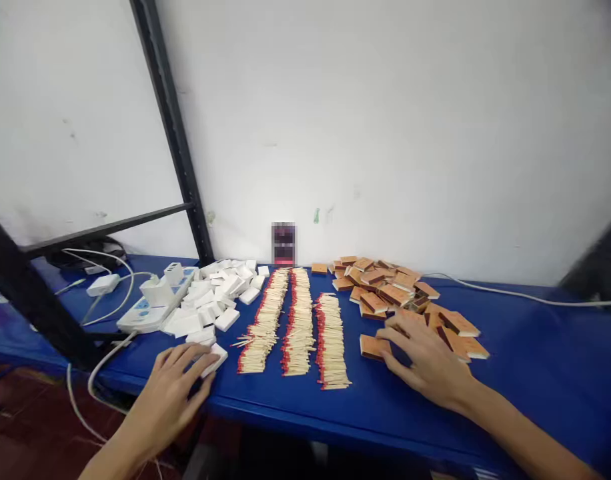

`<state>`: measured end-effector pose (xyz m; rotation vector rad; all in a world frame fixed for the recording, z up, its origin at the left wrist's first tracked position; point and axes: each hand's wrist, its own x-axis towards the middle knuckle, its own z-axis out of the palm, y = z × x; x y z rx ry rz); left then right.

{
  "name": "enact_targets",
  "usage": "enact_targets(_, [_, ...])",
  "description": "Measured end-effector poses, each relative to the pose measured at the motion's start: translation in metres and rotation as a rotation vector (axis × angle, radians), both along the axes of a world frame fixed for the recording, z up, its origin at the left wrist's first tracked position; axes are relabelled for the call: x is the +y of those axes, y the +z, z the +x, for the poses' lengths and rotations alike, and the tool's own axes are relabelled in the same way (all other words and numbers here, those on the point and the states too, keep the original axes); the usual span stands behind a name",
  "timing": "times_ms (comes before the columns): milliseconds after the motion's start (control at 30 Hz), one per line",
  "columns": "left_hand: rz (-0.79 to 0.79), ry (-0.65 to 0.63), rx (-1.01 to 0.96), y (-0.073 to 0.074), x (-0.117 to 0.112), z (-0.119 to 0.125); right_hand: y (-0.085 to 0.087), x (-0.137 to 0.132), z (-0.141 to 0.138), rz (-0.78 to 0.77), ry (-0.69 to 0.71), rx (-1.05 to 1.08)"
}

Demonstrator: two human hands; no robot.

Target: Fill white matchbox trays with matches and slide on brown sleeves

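- Orange box (370, 347), near right: print too small to read; long axis left-right.
- Right hand (426, 363): fingers at its right end; can't tell if clamped.
- Left hand (166, 393): fingers touch near-left white box (217, 356); clamping unclear.
- Matches (331, 347): red heads left.

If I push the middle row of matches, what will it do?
The middle row of matches would probably spread apart, because the sticks lie loose and nothing visible binds them. Each should feel light and might snap easily, being so thin.
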<state>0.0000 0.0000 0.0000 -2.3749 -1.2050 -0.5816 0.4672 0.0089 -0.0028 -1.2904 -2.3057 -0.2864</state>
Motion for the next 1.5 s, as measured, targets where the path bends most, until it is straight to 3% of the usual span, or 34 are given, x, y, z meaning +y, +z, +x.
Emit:
enact_targets(167, [0.025, -0.148, -0.192, -0.01, -0.008, 0.0, 0.008, -0.01, 0.003, -0.045, 0.142, 0.03])
enact_targets(300, [0.046, -0.251, -0.398, -0.005, -0.014, 0.016, 0.008, -0.013, -0.001, -0.024, 0.255, 0.066])
enact_targets(367, [-0.001, -0.323, -0.511, 0.003, -0.019, 0.039, 0.007, -0.011, -0.007, -0.036, 0.229, 0.042])
enact_targets(467, [-0.152, -0.565, -0.566, 0.016, -0.023, 0.092, 0.007, -0.006, -0.016, -0.11, 0.182, 0.003])
enact_targets(567, [-0.264, -0.751, -0.517, 0.024, -0.02, 0.151, 0.007, -0.004, -0.019, -0.121, 0.14, 0.013])
enact_targets(633, [-0.231, -0.838, -0.41, 0.023, -0.011, 0.185, 0.007, -0.003, -0.017, -0.096, 0.089, 0.018])
enact_targets(733, [-0.154, -0.812, -0.176, 0.016, 0.008, 0.223, 0.005, 0.0, -0.011, -0.027, 0.033, 0.025])
enact_targets(833, [-0.119, -0.795, -0.13, 0.008, 0.024, 0.246, 0.001, 0.003, -0.006, 0.039, 0.032, 0.055])
enact_targets(967, [-0.065, -0.738, -0.14, 0.008, 0.032, 0.253, -0.001, -0.003, -0.004, 0.049, 0.1, 0.124])
enact_targets(1233, [-0.09, -0.683, -0.301, 0.042, 0.061, 0.222, 0.012, -0.025, -0.011, -0.102, 0.292, 0.165])
enact_targets(1500, [-0.172, -0.619, -0.345, 0.059, 0.081, 0.201, 0.01, -0.036, -0.029, -0.213, 0.342, 0.139])
